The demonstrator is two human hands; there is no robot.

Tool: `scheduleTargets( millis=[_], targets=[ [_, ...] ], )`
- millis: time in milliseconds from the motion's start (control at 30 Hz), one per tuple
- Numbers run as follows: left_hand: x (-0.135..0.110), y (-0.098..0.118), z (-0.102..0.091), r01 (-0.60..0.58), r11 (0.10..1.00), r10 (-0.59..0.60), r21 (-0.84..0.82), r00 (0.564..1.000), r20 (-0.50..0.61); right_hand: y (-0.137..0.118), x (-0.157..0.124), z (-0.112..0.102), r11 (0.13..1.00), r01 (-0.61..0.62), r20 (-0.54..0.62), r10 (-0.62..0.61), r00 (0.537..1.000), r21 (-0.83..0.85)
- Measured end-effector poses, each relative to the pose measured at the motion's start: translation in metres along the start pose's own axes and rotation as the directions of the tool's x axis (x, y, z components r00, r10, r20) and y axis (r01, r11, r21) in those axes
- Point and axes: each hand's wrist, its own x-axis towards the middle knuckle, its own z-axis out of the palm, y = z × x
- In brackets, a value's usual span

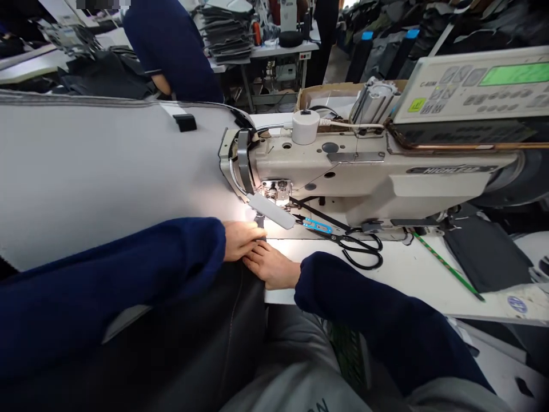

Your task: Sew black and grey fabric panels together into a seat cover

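Note:
Close in front of the needle of a sewing machine [326,177], my left hand [240,239] and my right hand [272,266] meet side by side. Both have their fingers bent and pressed together on the edge of a dark fabric piece [240,320], which drops over my lap and shows a line of stitching. A narrow black strip [261,222] runs from under my fingers toward the lit presser foot. My fingertips partly overlap, so their exact grip is hidden. Left of the machine spreads a large light grey panel [107,160] with a small black tab [185,122].
Black-handled scissors [362,249] and a blue-handled snipping tool [317,225] lie beside the machine arm. A green striped stick [448,266] rests further right. A control box [476,86] sits above. Behind the panel is a person in dark blue [171,51], near stacked fabric [225,31].

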Motion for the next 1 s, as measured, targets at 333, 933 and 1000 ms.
scheduleTargets(
  millis=[333, 933, 1000],
  targets=[
    [0.035, -0.014, 0.028, 0.288, 0.948, -0.276, 0.135, 0.956, -0.101, 0.021, 0.002, 0.007, 0.970, -0.231, -0.125, 0.222, 0.967, -0.071],
    [0.057, -0.005, 0.008, 0.451, 0.889, -0.458, -0.080, 0.876, -0.151, 0.028, 0.007, 0.009, 0.942, -0.168, -0.150, 0.128, 0.980, -0.291],
    [0.057, -0.006, 0.010, 0.380, 0.922, -0.388, -0.081, 0.912, -0.138, 0.030, 0.006, 0.009, 0.945, -0.169, -0.165, 0.127, 0.978, -0.278]
  ],
)
